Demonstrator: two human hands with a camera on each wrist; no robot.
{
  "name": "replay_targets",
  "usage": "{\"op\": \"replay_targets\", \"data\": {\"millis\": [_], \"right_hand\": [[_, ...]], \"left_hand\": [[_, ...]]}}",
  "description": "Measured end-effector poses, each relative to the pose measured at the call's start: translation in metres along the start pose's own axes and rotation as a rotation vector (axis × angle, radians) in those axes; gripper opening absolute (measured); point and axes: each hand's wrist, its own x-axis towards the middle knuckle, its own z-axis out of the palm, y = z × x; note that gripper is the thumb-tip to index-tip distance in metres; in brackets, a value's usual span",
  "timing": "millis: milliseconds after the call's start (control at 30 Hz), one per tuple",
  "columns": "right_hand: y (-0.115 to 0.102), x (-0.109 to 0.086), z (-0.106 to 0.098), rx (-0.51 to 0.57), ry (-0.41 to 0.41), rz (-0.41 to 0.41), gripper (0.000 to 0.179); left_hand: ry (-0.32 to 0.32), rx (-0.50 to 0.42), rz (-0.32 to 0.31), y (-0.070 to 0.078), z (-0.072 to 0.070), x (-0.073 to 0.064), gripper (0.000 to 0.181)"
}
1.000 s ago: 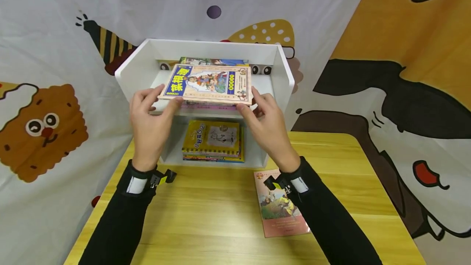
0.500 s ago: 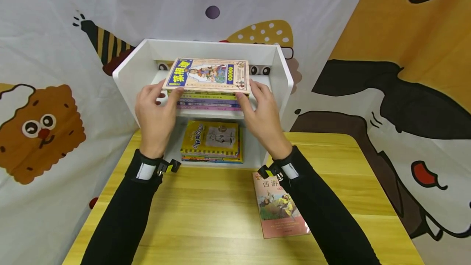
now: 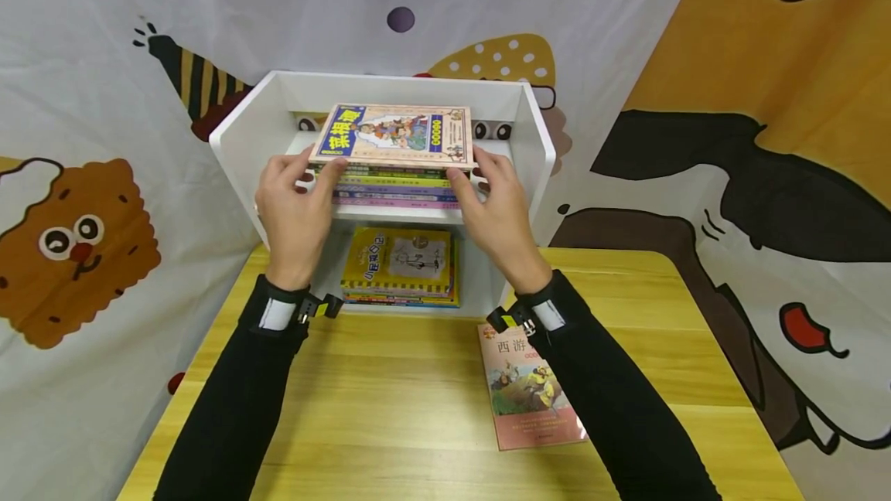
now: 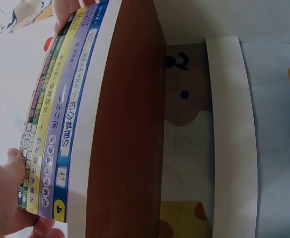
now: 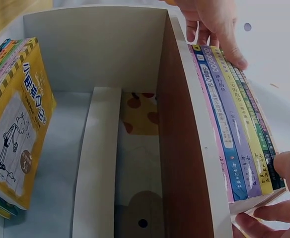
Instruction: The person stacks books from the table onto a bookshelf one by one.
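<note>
A cream-bordered book (image 3: 397, 134) with a blue title panel lies flat on top of a stack of books (image 3: 400, 190) on the white shelf's upper level. My left hand (image 3: 295, 211) holds its left front corner, thumb along the front edge. At the opposite corner, my right hand (image 3: 497, 211) grips the book the same way. Yellow, purple, blue and pink spines (image 5: 229, 119) show below it in the right wrist view. In the left wrist view, the left thumb (image 4: 15, 166) lies against the upper spines. The undersides of the fingers are partly hidden.
The white two-level shelf (image 3: 240, 138) stands at the back of the wooden table (image 3: 390, 400). A yellow-topped stack of books (image 3: 397, 261) sits on its lower level. A pink book (image 3: 525, 400) lies on the table, partly under the right forearm. A printed cloth (image 3: 334, 14) hangs behind.
Both hands have carried the cream-bordered book back and onto the stack, lining up its front edge. The coloured spines beneath now show. In the last half second it shifted only slightly.
</note>
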Motion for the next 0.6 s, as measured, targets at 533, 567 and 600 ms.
{"op": "replay_targets", "data": {"millis": [533,567,600], "right_hand": [[-0.004,-0.02,-0.016,0.097,0.009,-0.002,0.05],[-0.005,-0.023,-0.019,0.111,0.008,-0.009,0.047],[-0.006,-0.027,-0.023,0.122,0.007,-0.015,0.044]], "left_hand": [[0.09,-0.187,-0.015,0.013,-0.013,-0.017,0.037],[0.1,-0.22,0.006,0.016,-0.016,-0.021,0.031],[0.101,-0.247,0.031,0.02,-0.018,-0.025,0.026]]}}
